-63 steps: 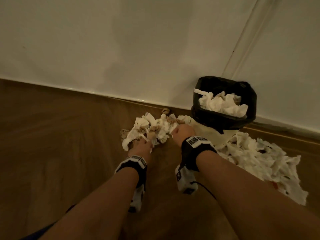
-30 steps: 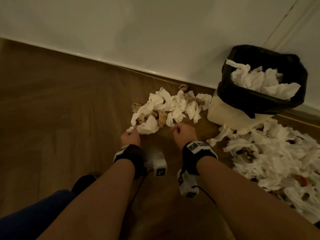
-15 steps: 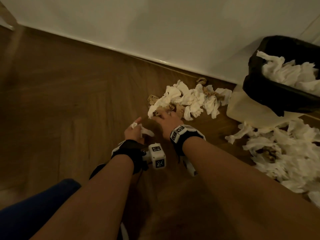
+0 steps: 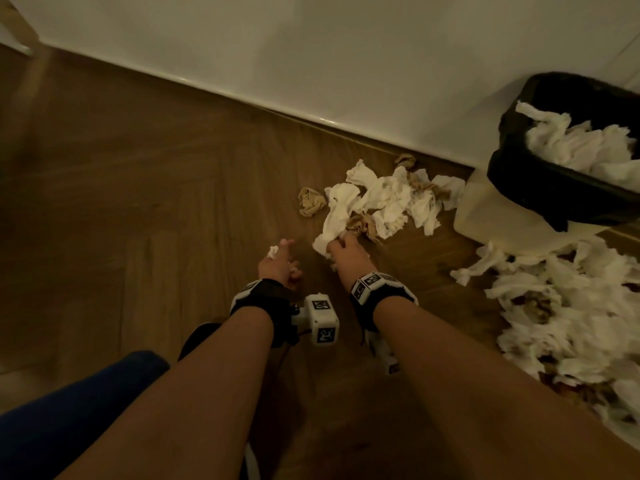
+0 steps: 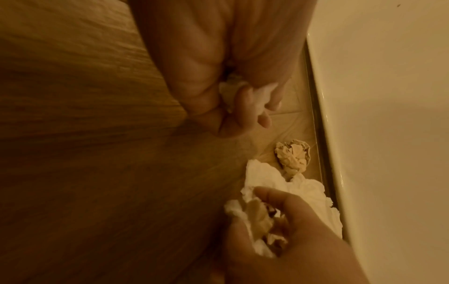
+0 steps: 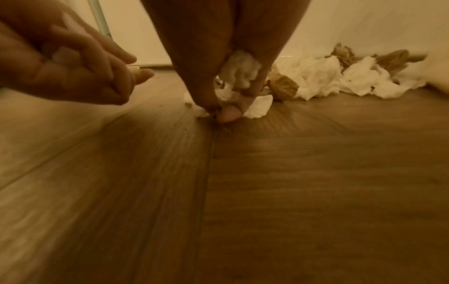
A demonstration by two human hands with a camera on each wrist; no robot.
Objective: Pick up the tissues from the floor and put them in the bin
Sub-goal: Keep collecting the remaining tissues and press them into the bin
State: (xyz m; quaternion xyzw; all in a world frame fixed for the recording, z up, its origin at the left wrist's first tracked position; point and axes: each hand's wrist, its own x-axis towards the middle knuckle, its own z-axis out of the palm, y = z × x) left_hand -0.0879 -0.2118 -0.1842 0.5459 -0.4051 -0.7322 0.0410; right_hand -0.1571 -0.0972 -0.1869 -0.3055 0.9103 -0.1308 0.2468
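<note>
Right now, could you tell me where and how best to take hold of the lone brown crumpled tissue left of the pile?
Pinch the brown crumpled tissue across its middle from above. It is a compact ball lying apart from the white pile, with bare floor around it, so fingertips can probably close on both sides.

Head view: high, looking forward and down over both forearms at floor (image 4: 138, 174), wall (image 4: 311, 46), tissues (image 4: 384, 199) and bin (image 4: 512, 174) at right edge. Left wrist view: close, rolled sideways, looking along left hand (image 5: 218, 80) toward wall base; right hand (image 5: 279, 240) enters at bottom. Right wrist view: near floor level, looking along right hand (image 6: 218, 57) toward wall; left hand (image 6: 60, 63) at left. All three share same tissue pile and both hands.
</note>
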